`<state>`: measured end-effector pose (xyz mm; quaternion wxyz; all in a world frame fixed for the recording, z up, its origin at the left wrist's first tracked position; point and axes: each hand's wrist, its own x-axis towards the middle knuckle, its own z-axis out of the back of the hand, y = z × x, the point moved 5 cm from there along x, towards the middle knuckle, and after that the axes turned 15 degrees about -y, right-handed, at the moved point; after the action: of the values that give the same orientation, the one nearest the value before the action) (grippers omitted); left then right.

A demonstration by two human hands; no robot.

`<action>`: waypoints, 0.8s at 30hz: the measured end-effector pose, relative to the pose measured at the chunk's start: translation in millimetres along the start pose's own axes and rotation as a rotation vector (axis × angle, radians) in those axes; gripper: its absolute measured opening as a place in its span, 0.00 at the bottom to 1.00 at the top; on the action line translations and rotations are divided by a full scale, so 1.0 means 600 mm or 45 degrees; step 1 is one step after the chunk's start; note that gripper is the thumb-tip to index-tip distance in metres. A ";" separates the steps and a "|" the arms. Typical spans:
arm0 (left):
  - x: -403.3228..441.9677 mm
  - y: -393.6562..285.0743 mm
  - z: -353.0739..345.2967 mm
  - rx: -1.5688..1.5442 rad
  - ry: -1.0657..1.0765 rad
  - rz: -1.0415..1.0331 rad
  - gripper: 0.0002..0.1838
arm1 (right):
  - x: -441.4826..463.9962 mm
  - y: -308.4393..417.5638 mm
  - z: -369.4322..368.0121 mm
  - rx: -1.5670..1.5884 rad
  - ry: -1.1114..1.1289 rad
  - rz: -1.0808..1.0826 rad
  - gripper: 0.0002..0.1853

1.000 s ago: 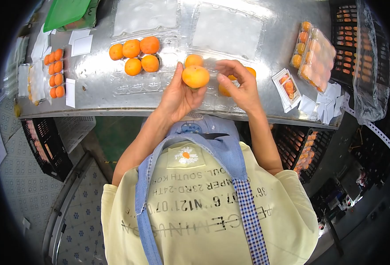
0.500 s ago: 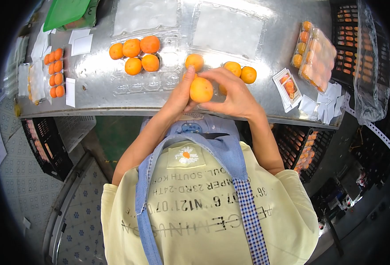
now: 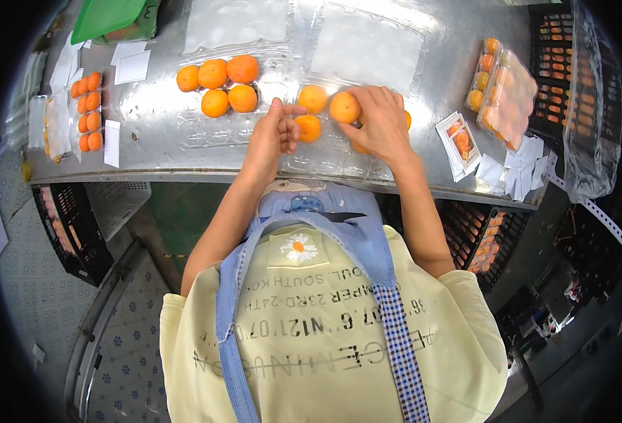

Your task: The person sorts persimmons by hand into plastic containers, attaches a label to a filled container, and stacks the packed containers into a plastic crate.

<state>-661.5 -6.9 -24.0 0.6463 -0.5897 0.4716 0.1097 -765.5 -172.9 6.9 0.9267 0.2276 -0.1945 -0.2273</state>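
Observation:
My right hand [image 3: 383, 127] has its fingers around an orange [image 3: 345, 107] over the right clear plastic tray [image 3: 318, 163]. Another orange [image 3: 313, 99] sits just left of it, and one more orange [image 3: 308, 128] lies in front. Further fruit is partly covered by my right hand. Beside the front orange, my left hand [image 3: 271, 137] is raised with nothing in it, its index finger stretched out and the others loosely curled. To the left, a second clear tray [image 3: 216, 130] bears several oranges [image 3: 214, 73] in its back cups.
Filled packs of fruit stand at the right [image 3: 505, 95] and far left [image 3: 89, 113]. Printed cards [image 3: 460, 141] and paper slips [image 3: 526, 166] lie near the right front. A green lid [image 3: 106, 20] is at the back left, a black crate [image 3: 554, 63] at the back right.
My hands have parted. The orange that was between them is now at the tray's back with my right hand, and my left hand has moved left, away from it.

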 end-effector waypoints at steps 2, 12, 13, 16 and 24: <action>-0.003 0.002 -0.003 0.014 -0.008 0.025 0.30 | 0.002 0.002 -0.001 -0.037 -0.023 0.012 0.25; 0.005 0.006 0.001 0.000 0.003 0.013 0.28 | 0.000 -0.002 -0.009 -0.067 0.019 0.030 0.26; 0.006 0.006 0.002 -0.003 0.004 0.010 0.28 | -0.001 -0.003 -0.011 -0.073 0.022 0.035 0.26; 0.005 0.003 0.004 -0.029 -0.007 0.014 0.27 | 0.001 -0.003 -0.011 -0.067 0.017 0.030 0.27; 0.012 -0.005 0.025 -0.180 -0.100 -0.019 0.23 | 0.034 0.050 -0.058 -0.014 -0.001 0.055 0.25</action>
<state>-648.6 2.4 -29.5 0.6220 -0.6326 0.4324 0.1609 -722.2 -147.7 -1.1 0.9325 0.2180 -0.1985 -0.2084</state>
